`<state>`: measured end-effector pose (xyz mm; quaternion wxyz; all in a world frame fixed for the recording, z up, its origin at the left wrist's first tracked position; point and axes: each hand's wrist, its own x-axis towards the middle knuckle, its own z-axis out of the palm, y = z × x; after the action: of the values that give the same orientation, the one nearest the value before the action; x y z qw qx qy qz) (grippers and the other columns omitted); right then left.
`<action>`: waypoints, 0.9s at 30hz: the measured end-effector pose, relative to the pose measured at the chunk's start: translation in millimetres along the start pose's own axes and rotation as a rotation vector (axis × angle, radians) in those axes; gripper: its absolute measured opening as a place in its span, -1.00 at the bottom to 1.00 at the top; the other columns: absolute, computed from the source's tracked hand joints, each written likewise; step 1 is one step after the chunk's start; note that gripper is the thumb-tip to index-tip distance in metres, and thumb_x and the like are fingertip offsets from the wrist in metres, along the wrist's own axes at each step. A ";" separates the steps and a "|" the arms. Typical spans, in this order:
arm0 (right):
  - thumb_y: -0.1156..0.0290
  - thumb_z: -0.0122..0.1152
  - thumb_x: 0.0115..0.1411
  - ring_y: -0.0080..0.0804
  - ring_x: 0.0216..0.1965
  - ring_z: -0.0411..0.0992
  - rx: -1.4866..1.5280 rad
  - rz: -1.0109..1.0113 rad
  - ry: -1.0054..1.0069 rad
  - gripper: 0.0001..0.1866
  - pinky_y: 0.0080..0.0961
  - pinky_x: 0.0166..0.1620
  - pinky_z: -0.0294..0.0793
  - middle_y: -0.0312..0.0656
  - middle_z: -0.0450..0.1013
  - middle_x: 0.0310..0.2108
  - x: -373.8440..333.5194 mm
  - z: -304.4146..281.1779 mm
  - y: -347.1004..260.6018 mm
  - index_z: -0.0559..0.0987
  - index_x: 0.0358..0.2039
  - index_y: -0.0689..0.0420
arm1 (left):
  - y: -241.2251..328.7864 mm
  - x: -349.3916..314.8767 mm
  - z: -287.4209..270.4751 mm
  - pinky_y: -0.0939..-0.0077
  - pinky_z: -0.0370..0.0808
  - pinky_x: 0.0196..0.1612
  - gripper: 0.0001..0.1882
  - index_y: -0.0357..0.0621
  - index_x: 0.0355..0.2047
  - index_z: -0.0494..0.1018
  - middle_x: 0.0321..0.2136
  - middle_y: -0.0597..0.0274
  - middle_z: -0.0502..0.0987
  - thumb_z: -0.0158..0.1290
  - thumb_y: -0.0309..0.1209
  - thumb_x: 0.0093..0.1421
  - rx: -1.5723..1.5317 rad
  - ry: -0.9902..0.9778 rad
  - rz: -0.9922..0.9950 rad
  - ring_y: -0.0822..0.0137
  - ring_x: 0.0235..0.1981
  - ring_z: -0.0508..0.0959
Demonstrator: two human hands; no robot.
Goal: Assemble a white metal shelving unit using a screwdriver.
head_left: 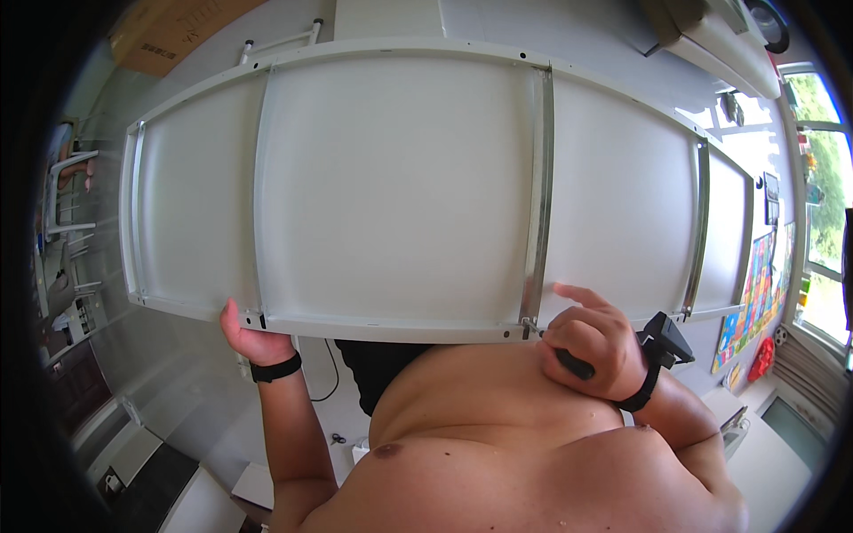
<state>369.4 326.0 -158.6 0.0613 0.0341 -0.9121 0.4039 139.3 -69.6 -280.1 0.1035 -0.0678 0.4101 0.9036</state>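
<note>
A long white panel [400, 186] with a raised rim lies across in front of me. Metal crossbars [538, 186] span it from the far rim to the near one. My left hand [253, 339] grips the near rim by the left crossbar's end, thumb up on the edge and fingers hidden underneath. Closed round the black handle of a screwdriver [576, 364] is my right hand [588, 342], its index finger stretched out over the panel. The screwdriver's shaft points left to a small metal fitting [530, 327] at the near end of the central-right crossbar.
Beyond the far rim is a cardboard box [178, 35] at upper left, with a white tubular frame [283, 43] beside it. A dark cable [330, 377] hangs below the panel. A colourful mat [751, 298] and windows [822, 178] are at the right.
</note>
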 end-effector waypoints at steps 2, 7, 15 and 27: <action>0.60 0.39 -0.04 -0.27 -0.56 0.47 0.018 0.023 -0.031 -0.81 -0.10 0.10 0.56 -0.24 0.46 -0.57 -0.8 1.8 2.4 0.50 -0.50 0.13 | -1.6 -0.3 5.4 0.12 0.47 0.13 -0.47 -0.35 0.08 0.45 0.02 0.03 0.57 -0.12 -0.14 0.33 0.029 0.041 0.018 0.06 0.05 0.55; 0.63 0.39 -0.05 -0.30 -0.54 0.46 0.151 0.024 0.057 -0.77 -0.06 0.08 0.56 -0.28 0.47 -0.55 -14.8 4.3 7.4 0.50 -0.44 0.13 | 2.3 -2.2 -0.8 0.12 0.48 0.11 -0.49 -0.35 0.07 0.45 0.02 0.02 0.57 -0.14 -0.16 0.34 0.034 0.019 0.004 0.06 0.04 0.56; 0.64 0.40 -0.09 -0.33 -0.55 0.44 0.006 -0.071 0.116 -0.74 0.02 0.09 0.59 -0.25 0.46 -0.51 -8.8 7.4 13.4 0.47 -0.44 0.15 | 4.3 -4.2 -0.1 0.10 0.49 0.11 -0.52 -0.36 0.04 0.46 0.00 0.01 0.58 -0.15 -0.19 0.35 0.022 0.065 0.020 0.06 0.02 0.58; 0.64 0.39 -0.08 -0.34 -0.59 0.42 0.021 -0.070 0.089 -0.74 0.02 0.08 0.59 -0.26 0.45 -0.51 -5.4 3.2 14.5 0.47 -0.44 0.13 | 7.0 -4.0 -5.1 0.10 0.49 0.11 -0.52 -0.36 0.04 0.47 -0.01 0.01 0.59 -0.15 -0.20 0.35 0.050 0.035 0.015 0.06 0.02 0.58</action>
<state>372.8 333.4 -172.1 0.1157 0.0484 -0.9024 0.4122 141.8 -78.5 -277.6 0.0913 -0.0781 0.4348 0.8925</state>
